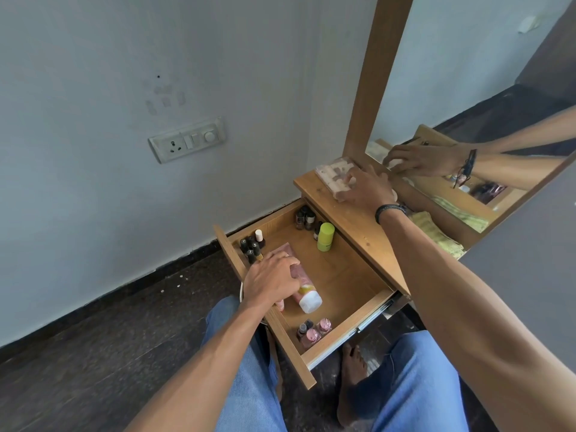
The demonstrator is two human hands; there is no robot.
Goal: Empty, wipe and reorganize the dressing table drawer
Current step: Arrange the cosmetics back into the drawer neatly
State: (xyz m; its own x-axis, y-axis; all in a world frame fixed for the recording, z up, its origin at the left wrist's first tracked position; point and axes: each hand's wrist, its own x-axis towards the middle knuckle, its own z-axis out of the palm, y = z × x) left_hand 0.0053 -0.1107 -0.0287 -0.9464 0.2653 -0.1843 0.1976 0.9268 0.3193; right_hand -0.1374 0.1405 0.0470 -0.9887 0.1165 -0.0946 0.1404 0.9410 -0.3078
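Wooden counter (352,219) under a mirror carries one clear box (335,177), gripped by the right hand (369,188). Below, the open drawer (343,275) holds one green bottle (325,236), three corner clusters of small bottles, and one pink tube (304,289) grasped by the left hand (271,280); its middle floor lies bare.

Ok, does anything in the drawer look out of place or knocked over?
Only the pink tube: it lies on its side under the left hand, while the small bottles and the green bottle stand upright. No spill or damage shows.
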